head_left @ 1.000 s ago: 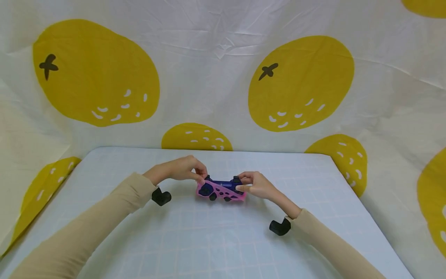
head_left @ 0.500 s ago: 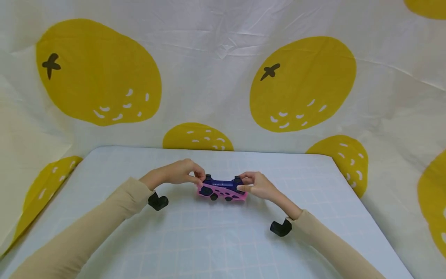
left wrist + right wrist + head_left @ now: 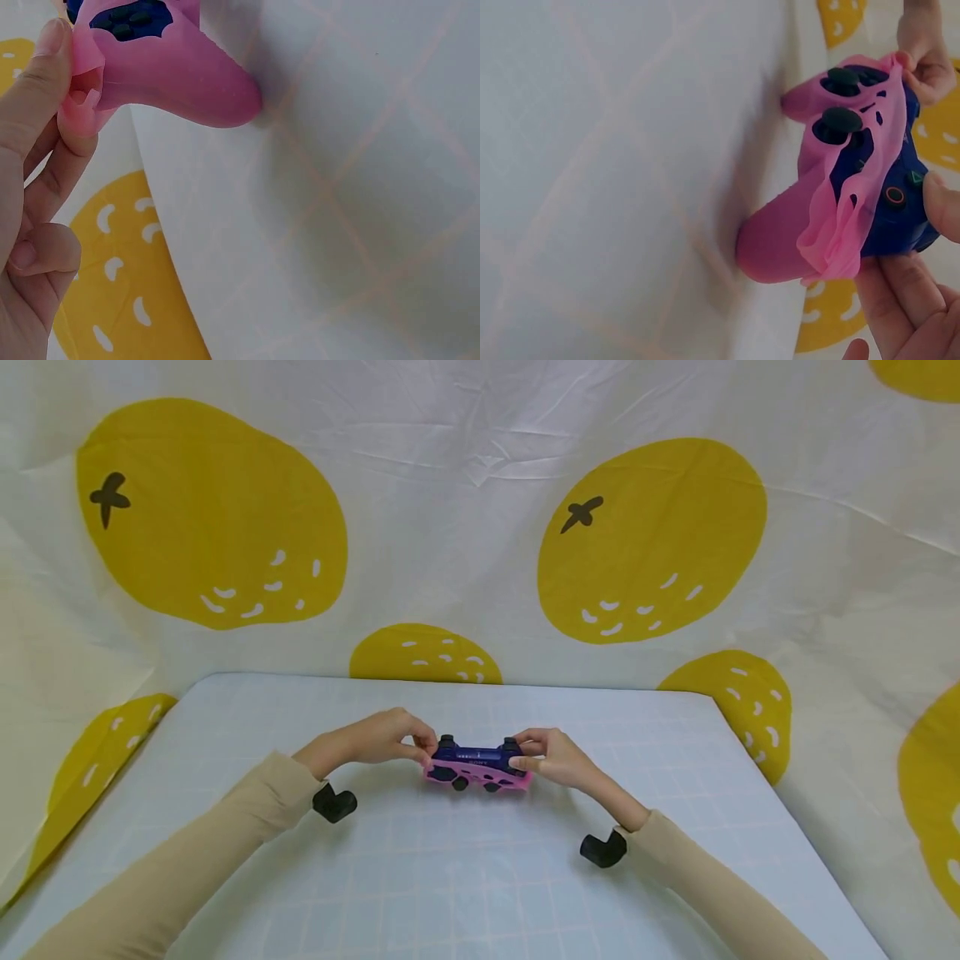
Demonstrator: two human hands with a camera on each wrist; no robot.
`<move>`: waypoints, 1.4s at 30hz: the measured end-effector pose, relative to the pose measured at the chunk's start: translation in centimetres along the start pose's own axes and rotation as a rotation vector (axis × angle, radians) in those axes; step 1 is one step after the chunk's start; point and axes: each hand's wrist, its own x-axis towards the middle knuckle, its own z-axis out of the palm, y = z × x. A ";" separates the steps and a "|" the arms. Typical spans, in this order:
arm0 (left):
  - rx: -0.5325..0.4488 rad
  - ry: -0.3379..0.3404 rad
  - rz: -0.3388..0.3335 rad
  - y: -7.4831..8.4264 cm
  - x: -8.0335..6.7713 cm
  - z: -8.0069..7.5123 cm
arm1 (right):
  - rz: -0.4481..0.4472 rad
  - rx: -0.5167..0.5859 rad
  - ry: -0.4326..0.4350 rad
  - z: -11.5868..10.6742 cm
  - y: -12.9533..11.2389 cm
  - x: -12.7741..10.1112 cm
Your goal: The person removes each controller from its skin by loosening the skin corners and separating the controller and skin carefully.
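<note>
1. Left hand (image 3: 382,737) pinches the pink cover (image 3: 780,232); right hand (image 3: 557,760) grips the blue controller (image 3: 889,227);
2. the controller is between them, over the far part of the table (image 3: 450,877);
3. a hard tug might rip the cover.

Over the near part of the table (image 3: 480,885), a hand could pass between the two sleeves, the left one (image 3: 176,868) and the right one (image 3: 716,897), up to the pink cover (image 3: 802,210). At the sides the way is blocked: the left hand (image 3: 377,737) pinches the cover's end, and the right hand (image 3: 557,758) grips the controller (image 3: 480,756). Behind them, a strip of table leaves passage before the patterned cloth (image 3: 450,543). Below the handles there is perhaps a narrow gap; the shadow makes this unclear.
</note>
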 end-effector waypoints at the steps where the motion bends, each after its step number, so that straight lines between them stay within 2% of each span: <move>1: -0.003 0.004 -0.007 -0.1 0.0 0.1 | 0.002 0.000 -0.001 0.0 0.0 0.0; 12: -0.050 0.041 -0.049 -0.4 -0.7 1.0 | 0.024 0.014 -0.013 0.0 0.0 0.2; 30: -0.046 0.051 -0.038 -0.7 -1.8 1.4 | 0.018 0.028 -0.012 0.1 0.0 0.1; 42: -0.027 0.103 -0.027 -0.8 -2.3 2.4 | 0.021 0.021 -0.020 0.1 -0.2 0.3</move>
